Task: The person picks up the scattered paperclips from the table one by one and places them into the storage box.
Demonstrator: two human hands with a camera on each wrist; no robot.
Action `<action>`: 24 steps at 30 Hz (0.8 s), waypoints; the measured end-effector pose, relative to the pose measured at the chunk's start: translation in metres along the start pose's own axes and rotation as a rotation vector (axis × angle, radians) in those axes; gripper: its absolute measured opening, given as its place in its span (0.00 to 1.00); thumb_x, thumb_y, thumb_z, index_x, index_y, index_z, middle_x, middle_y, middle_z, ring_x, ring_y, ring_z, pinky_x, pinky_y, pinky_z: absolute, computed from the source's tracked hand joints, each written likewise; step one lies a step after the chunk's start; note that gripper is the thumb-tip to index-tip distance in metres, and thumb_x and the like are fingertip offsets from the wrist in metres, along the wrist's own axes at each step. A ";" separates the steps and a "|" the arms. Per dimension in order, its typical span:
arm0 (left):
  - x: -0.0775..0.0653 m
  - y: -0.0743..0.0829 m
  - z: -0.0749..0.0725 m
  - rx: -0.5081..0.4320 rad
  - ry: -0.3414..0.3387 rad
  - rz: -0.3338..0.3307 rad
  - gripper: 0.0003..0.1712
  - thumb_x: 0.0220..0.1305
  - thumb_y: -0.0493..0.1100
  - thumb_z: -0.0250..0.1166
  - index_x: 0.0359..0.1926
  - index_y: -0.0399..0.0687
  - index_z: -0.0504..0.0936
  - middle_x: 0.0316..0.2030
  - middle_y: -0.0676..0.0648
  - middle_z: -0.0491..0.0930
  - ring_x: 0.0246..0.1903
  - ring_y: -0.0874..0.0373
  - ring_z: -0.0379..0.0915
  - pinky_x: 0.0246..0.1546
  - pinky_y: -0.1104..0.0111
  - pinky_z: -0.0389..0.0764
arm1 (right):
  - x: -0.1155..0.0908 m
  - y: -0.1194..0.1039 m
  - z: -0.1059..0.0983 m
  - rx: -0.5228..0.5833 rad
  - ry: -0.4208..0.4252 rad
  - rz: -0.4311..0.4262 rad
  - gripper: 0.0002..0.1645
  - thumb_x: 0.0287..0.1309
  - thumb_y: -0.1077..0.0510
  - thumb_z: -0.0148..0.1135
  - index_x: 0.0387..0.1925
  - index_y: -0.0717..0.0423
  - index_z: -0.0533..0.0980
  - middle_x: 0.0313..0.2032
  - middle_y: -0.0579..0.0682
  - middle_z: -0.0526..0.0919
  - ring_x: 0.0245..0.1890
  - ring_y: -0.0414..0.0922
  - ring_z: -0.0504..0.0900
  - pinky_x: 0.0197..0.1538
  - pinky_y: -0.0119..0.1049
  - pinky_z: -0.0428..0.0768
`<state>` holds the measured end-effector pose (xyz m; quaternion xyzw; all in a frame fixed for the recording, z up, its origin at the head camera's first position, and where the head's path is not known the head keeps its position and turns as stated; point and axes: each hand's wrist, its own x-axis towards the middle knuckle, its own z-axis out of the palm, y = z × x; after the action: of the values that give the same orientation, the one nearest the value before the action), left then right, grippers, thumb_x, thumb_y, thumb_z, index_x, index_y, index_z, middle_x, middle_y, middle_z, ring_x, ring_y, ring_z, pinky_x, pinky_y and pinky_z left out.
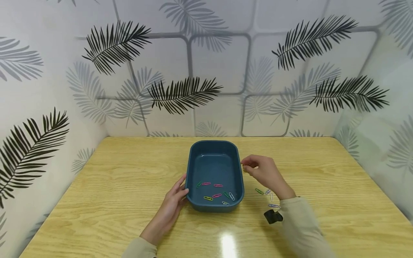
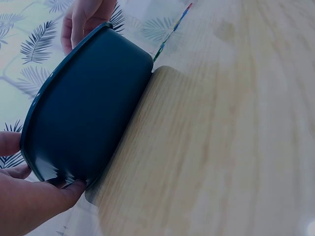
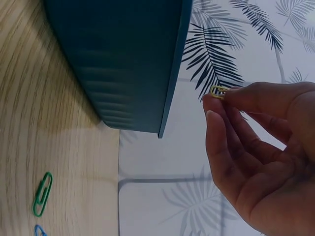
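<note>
From where I stand, the step in hand looks like gathering clips into the bin [image 1: 209, 207], one at a time. The right hand [image 1: 265, 172] pinches a yellow clip [image 3: 216, 92] between thumb and finger, just beside the bin's right wall and not yet inside. The left hand [image 1: 172, 201] grips the bin at its near left corner, on the tabletop [image 1: 129, 172]. Several coloured clips lie inside, mostly toward the near end; a green clip [image 1: 259, 191], a white clip [image 1: 271, 197] and blue ones lie outside to the right. The next move, I judge, calls for carrying the pinched clip over the rim and letting go, the bin held steady.
</note>
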<state>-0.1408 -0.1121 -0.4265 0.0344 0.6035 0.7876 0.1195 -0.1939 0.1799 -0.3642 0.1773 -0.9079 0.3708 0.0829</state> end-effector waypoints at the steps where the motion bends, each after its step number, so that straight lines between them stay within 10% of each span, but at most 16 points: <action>1: 0.000 0.000 0.000 0.001 0.000 0.001 0.34 0.73 0.35 0.46 0.76 0.43 0.47 0.71 0.32 0.52 0.70 0.42 0.48 0.67 0.49 0.52 | 0.000 -0.001 0.001 -0.004 0.000 -0.004 0.07 0.59 0.68 0.62 0.39 0.64 0.82 0.33 0.52 0.85 0.32 0.47 0.83 0.34 0.40 0.81; 24: 0.000 0.002 0.002 0.005 0.006 0.001 0.34 0.73 0.34 0.45 0.76 0.41 0.47 0.72 0.32 0.48 0.71 0.41 0.45 0.68 0.48 0.51 | 0.003 -0.010 0.015 -0.041 -0.010 -0.106 0.06 0.56 0.71 0.63 0.37 0.65 0.81 0.34 0.53 0.84 0.34 0.49 0.82 0.40 0.43 0.82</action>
<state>-0.1408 -0.1109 -0.4243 0.0327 0.6057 0.7863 0.1174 -0.1931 0.1622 -0.3680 0.2254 -0.9050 0.3464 0.1014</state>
